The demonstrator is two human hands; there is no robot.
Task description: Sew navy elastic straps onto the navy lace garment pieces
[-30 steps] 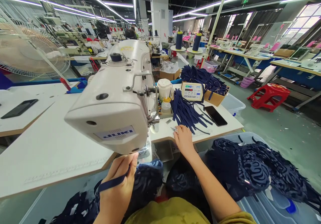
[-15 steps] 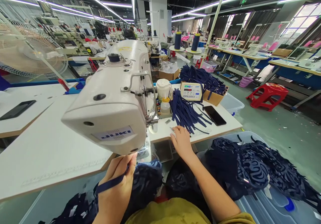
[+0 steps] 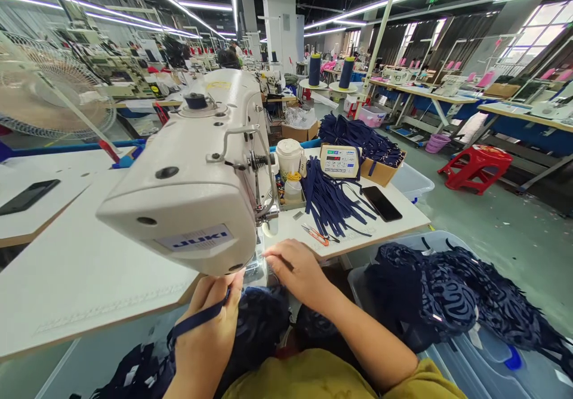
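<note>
My left hand (image 3: 209, 309) is closed on a navy strap (image 3: 199, 321), which runs across its back and between thumb and fingers. Its fingertips are under the front end of the white sewing machine (image 3: 192, 190). My right hand (image 3: 298, 271) is by the machine's needle side, thumb and fingers pressed together; what they pinch, if anything, is hidden. Orange-handled thread snips (image 3: 317, 235) lie on the table beyond it. Dark patterned fabric (image 3: 264, 315) hangs below the machine, between my forearms. The needle area is mostly hidden by the machine head.
A bundle of navy straps (image 3: 329, 199), a control panel (image 3: 340, 161), a phone (image 3: 382, 203) and a white cup (image 3: 289, 155) are on the right of the table. Navy garments (image 3: 452, 291) are heaped over a plastic bin at right. A fan (image 3: 54, 89) stands at left.
My right hand has let go of the thread snips and moved left to the machine's needle side. The snips now lie in plain sight. My left hand keeps its grip on the strap.
</note>
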